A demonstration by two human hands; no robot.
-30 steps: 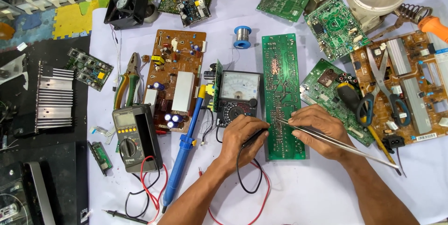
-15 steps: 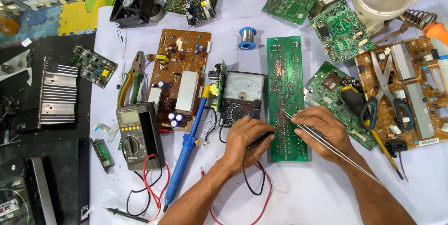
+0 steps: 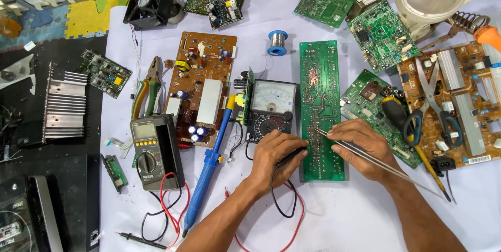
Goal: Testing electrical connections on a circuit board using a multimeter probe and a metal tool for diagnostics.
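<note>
A long green circuit board [image 3: 321,90] lies solder side up in the middle of the white cloth. My left hand [image 3: 274,155] rests at the board's lower left edge, closed on a black test probe [image 3: 293,155] whose tip touches the board. My right hand [image 3: 360,145] lies on the board's lower right, pinching long metal tweezers [image 3: 376,160] whose tip points left onto the board. An analog multimeter [image 3: 271,108] sits just left of the board, above my left hand.
Left of the meter lie a blue desoldering pump [image 3: 211,166], a digital multimeter [image 3: 154,145], pliers [image 3: 146,92] and a brown board [image 3: 201,82]. Scissors [image 3: 430,106] lie on boards at the right. A solder spool [image 3: 277,42], fan [image 3: 148,2] and heatsink [image 3: 65,103] are around.
Both hands stay on the lower part of the green board. The view has shifted slightly; the tweezers' tip and the probe have barely moved.
</note>
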